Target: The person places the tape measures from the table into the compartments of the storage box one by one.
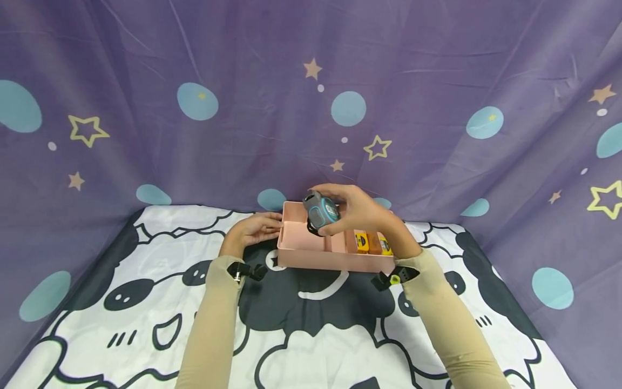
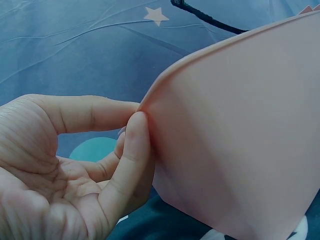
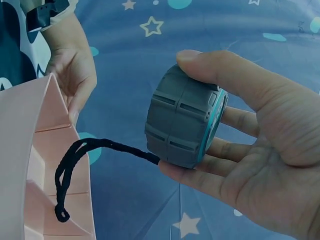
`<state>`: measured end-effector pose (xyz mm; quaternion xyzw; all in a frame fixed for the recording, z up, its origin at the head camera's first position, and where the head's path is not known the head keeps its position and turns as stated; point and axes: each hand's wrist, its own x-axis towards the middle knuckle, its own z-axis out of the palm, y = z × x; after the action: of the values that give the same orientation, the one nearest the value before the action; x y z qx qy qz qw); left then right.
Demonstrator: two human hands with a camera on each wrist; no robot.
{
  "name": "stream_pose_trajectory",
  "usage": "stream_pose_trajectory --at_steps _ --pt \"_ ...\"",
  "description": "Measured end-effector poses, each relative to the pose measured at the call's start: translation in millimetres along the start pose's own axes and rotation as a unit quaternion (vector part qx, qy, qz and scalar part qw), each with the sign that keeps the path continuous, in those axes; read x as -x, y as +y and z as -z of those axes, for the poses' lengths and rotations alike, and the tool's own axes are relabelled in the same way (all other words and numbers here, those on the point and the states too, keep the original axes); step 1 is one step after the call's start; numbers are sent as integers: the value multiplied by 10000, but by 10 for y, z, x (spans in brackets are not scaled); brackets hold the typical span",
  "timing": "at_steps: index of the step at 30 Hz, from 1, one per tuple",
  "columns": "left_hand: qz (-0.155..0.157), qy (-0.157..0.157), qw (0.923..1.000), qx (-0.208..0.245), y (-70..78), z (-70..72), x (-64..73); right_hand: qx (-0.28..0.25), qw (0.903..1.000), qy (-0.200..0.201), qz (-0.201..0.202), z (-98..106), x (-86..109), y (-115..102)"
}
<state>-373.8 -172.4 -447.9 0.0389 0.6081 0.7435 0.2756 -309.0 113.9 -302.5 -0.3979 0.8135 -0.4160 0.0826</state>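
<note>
A grey tape measure (image 1: 323, 212) with a blue ring round its face is held in my right hand (image 1: 359, 208), above the pink box (image 1: 335, 262). In the right wrist view, thumb and fingers grip its ribbed rubber body (image 3: 172, 120), and a black cord (image 3: 112, 145) hangs from it over the box rim. At the box's left end, my left hand (image 1: 255, 229) touches the wall. The left wrist view shows its thumb and a fingertip pinching the corner of the pink box (image 2: 225, 125), the other fingers bent beneath.
Two yellow-labelled items, one a yellow packet (image 1: 362, 243) and the other a yellow packet (image 1: 385, 246), sit in the box's right side. Dividers (image 1: 337, 244) split the box. A cartoon-print cloth (image 1: 160, 281) covers the table, and a purple curtain (image 1: 262, 108) rises right behind it.
</note>
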Motion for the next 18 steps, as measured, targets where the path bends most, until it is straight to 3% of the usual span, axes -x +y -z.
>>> stream_pose_trajectory --at_steps 6,18 --pt "-45 -21 10000 36 14 17 2 85 10000 4 -41 39 1 43" --pt "-28 2 10000 -41 -7 9 1 80 9986 9 -517 33 32 178"
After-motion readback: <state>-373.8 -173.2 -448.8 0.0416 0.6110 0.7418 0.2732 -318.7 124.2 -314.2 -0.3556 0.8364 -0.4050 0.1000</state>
